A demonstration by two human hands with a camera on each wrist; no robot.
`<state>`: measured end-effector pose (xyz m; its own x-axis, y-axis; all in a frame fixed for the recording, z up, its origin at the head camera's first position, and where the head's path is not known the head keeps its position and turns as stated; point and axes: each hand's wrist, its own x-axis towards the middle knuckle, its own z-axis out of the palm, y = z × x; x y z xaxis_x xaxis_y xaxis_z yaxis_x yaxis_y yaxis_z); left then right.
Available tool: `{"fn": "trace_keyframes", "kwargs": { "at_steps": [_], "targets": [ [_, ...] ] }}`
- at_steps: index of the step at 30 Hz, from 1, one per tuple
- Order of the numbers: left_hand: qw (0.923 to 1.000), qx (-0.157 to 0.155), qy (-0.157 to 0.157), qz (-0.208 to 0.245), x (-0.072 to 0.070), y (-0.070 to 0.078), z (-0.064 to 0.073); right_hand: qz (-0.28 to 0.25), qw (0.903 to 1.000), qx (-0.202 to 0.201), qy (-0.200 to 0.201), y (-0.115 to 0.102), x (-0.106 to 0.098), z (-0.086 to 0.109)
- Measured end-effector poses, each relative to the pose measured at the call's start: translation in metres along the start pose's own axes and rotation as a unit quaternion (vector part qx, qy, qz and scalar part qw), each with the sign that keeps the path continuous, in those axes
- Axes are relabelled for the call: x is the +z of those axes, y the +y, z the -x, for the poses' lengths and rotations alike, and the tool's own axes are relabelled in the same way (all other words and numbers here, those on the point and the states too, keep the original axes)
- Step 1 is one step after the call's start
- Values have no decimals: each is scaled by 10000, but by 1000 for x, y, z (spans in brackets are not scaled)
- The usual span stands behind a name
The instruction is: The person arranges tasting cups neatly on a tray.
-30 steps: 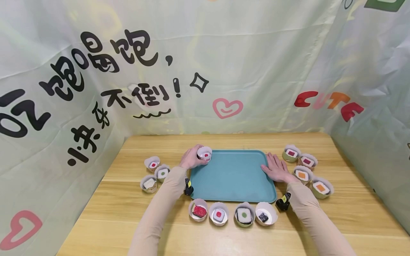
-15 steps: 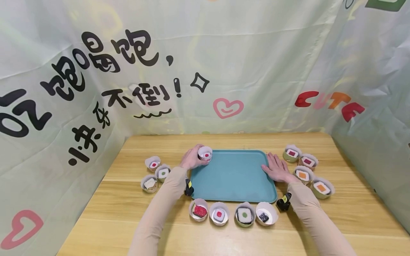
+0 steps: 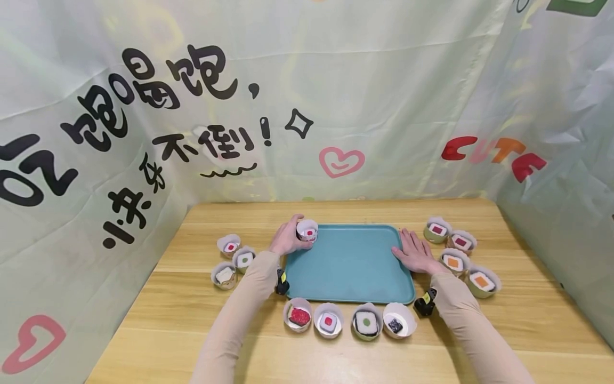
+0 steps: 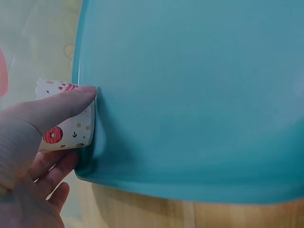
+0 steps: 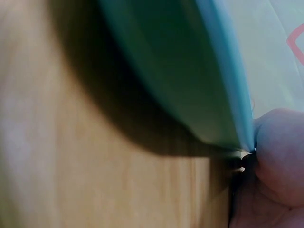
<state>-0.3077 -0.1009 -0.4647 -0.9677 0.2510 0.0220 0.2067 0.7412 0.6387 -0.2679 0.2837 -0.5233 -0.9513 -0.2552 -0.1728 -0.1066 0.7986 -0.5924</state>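
My left hand (image 3: 289, 238) grips a paper baking cup (image 3: 307, 231) at the far-left corner of the blue-green tray (image 3: 350, 264). A white piece with a red centre sits in that cup. The left wrist view shows the cup's (image 4: 71, 130) donut-printed side, with my thumb across it and its base against the tray's surface. At the tray's right edge, my right hand (image 3: 415, 253) lies with fingers straight and the thumb over the rim. Only part of that hand (image 5: 280, 161) shows beside the tray's edge in the right wrist view.
Along the tray's near side stand cups with a red-topped piece (image 3: 299, 317), a red-centred piece (image 3: 328, 322), a green-centred piece (image 3: 366, 323) and a small black piece (image 3: 395, 326). More filled cups (image 3: 224, 276) stand at left and several (image 3: 482, 281) at right. Fabric walls (image 3: 384, 96) enclose the table.
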Motion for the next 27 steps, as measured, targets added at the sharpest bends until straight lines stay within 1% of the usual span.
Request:
{"fn": "trace_keyframes", "kwargs": {
  "at_steps": [4, 9, 15, 21, 27],
  "targets": [
    [10000, 10, -28, 74, -1, 1, 0, 49, 10000, -3, 5, -1, -1, 1],
    [9998, 72, -91, 181, -1, 0, -2, -13, 10000, -7, -19, -2, 0, 1],
    [9998, 94, -148, 44, -2, 3, -1, -11, 10000, 11, -40, -4, -2, 4],
    [9996, 71, -220, -133, -5, 7, 4, -43, 10000, 4, -44, -5, -4, 4],
    [9998, -65, -159, -23, -12, 9, 11, 11, 10000, -9, -25, -3, -1, 2]
  ]
}}
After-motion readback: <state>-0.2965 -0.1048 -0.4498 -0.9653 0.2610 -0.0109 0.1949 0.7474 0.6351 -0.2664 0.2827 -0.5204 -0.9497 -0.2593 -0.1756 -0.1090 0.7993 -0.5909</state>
